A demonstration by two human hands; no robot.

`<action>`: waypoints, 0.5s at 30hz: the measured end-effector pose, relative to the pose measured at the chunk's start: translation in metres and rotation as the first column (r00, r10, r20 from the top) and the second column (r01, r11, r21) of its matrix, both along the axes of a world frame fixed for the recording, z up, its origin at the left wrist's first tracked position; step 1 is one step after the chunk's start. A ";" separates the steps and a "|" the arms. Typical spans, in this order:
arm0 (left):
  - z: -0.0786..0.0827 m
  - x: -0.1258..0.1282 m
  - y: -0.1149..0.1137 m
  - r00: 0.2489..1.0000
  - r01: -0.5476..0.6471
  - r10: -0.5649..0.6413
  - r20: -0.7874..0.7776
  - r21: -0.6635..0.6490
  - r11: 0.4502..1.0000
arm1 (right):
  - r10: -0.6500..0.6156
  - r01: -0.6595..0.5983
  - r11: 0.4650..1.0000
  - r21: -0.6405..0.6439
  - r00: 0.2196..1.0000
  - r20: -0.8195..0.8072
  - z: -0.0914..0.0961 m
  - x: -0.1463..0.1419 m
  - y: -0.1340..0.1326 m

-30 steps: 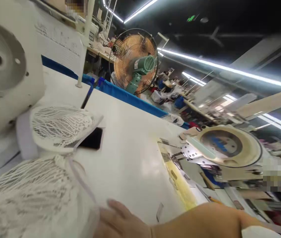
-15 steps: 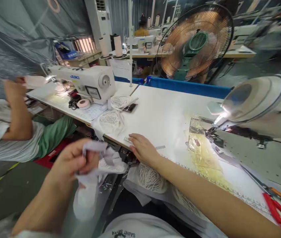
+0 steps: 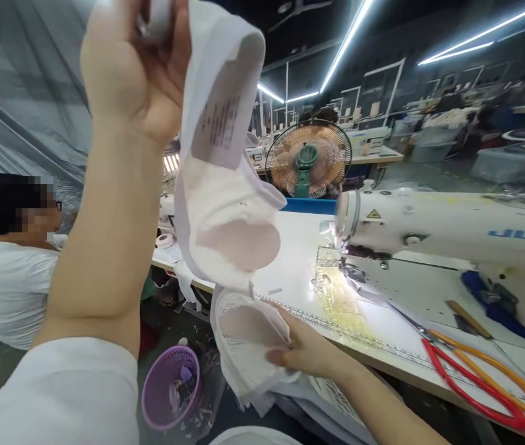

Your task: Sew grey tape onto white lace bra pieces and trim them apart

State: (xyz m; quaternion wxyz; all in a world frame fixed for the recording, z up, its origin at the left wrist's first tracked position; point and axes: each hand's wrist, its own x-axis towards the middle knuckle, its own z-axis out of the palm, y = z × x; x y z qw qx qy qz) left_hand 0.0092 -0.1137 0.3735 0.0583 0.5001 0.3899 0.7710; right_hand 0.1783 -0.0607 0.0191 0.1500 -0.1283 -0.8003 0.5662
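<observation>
A white bra (image 3: 229,198) hangs stretched out in front of me, its pale inner cups facing the camera and a printed label patch (image 3: 220,123) near the top. High at the upper left, my left hand (image 3: 151,80) is closed around the bra's upper end, with its fingertips partly cut off by the frame. My right hand (image 3: 306,346) is lower, at the table edge, with thumb and fingers pinching the lower cup (image 3: 253,334). More white lace-cup pieces (image 3: 336,395) lie below my right forearm.
A white sewing machine (image 3: 448,222) with a lit needle area stands at the right. Red-and-orange-handled scissors (image 3: 480,377) and a wooden-handled tool (image 3: 469,318) lie on the white table (image 3: 290,247). A purple basket (image 3: 151,395) is on the floor. A person (image 3: 12,278) sits at the left; a fan (image 3: 308,154) stands behind.
My left hand has risen high, lifting the bra from a crumpled bunch into a hanging length. My right hand has left the tabletop and grips the lower cup. The view has tilted up and right.
</observation>
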 end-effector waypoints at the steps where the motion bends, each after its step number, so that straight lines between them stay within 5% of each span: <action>1: 0.004 -0.003 0.008 0.996 0.084 -0.083 -0.024 0.057 0.995 | 0.005 -0.005 0.999 -0.050 1.000 0.004 0.002 0.011 0.000; 3: 0.005 -0.013 0.025 0.991 0.127 -0.123 -0.052 0.077 0.989 | 0.057 -0.057 0.989 -0.138 0.998 -0.006 0.009 0.029 0.006; 6: -0.003 -0.036 0.053 0.994 -0.080 0.074 -0.080 -0.063 0.995 | -0.093 0.093 0.996 -0.001 0.994 0.058 0.030 0.035 0.032; 8: -0.010 -0.049 0.072 0.986 -0.152 0.141 -0.091 -0.130 0.980 | -0.347 0.316 0.924 0.214 0.929 0.128 0.048 0.025 0.059; 11: -0.025 -0.058 0.094 0.976 -0.188 0.150 -0.155 -0.263 0.946 | -0.580 0.510 0.784 0.352 0.805 0.124 0.067 0.009 0.098; 15: -0.082 -0.049 0.098 0.946 -0.150 -0.006 -0.323 -0.456 0.877 | -0.764 0.629 0.585 0.513 0.639 0.088 0.050 0.013 0.103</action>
